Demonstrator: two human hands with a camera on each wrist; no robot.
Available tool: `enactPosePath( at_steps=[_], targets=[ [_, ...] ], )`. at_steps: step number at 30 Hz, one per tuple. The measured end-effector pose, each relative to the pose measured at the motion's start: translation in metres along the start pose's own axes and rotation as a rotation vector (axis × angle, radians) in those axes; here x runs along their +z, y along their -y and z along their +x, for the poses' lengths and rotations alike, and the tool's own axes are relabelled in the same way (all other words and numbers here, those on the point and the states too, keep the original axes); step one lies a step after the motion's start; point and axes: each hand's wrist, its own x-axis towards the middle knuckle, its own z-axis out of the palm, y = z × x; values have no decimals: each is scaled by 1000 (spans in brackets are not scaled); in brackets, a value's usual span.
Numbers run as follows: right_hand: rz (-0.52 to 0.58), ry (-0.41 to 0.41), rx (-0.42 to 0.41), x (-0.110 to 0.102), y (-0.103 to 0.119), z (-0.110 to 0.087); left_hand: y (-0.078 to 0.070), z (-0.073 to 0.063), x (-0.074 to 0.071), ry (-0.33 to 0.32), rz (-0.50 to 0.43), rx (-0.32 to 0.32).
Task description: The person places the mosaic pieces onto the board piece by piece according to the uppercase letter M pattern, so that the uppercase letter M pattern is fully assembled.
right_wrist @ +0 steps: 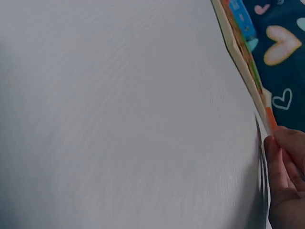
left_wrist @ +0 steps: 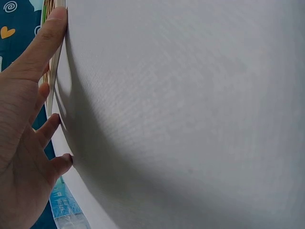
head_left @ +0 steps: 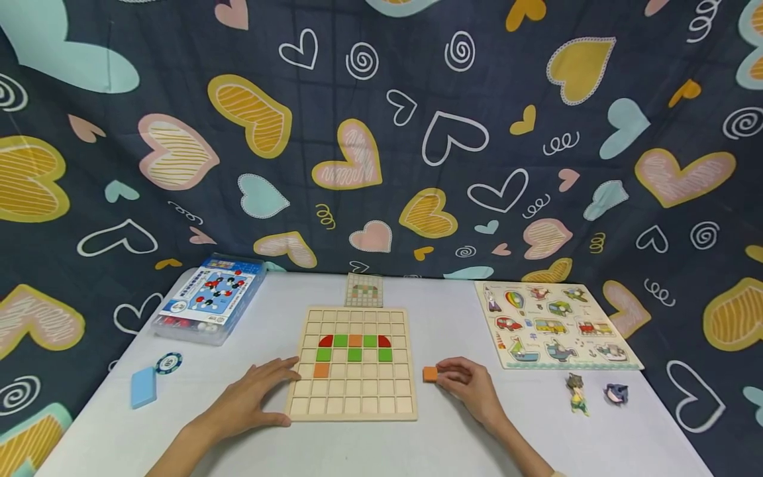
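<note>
A wooden grid board (head_left: pixel 353 408) lies on the white table in the head view. Green, orange and red tiles fill several of its upper and middle cells, with an orange square tile (head_left: pixel 321 370) lowest at the left. My left hand (head_left: pixel 247 399) rests at the board's left edge, thumb and fingers spread along it. Just right of the board, my right hand (head_left: pixel 469 389) pinches an orange square tile (head_left: pixel 430 374) between thumb and fingertips. The right wrist view shows that tile (right_wrist: pixel 271 118) edge-on at the fingertips.
Behind the board stands a small pattern card (head_left: pixel 364 299). On the left are a boxed molecule set (head_left: pixel 208 298), a round chip (head_left: pixel 169 363) and a blue block (head_left: pixel 144 387). Rightward lie a vehicle puzzle board (head_left: pixel 557 328) and two small figures, one a cat-like figurine (head_left: pixel 577 394).
</note>
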Motion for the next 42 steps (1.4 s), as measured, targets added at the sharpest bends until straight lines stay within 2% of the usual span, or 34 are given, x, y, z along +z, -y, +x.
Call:
enactPosePath(
  at_steps=[8,17,22,30,37,42],
  targets=[
    [47,15,-21,16,6,7,-1,0,0,2,-4,-4],
    [60,50,8,37,15,13,-1,1,1,3,-2,-6],
    [45,77,-29,46,16,16,-1,1,1,11,-5,-15],
    [-113,109,-120,54,16,24,-1,0,0,0,-3,-4],
    [-89,151,-160,59,19,26,-2,0,-1,5,-8,-7],
    [-90,157,-274,59,17,26,-2,1,-1,4,-11,-4]
  ],
)
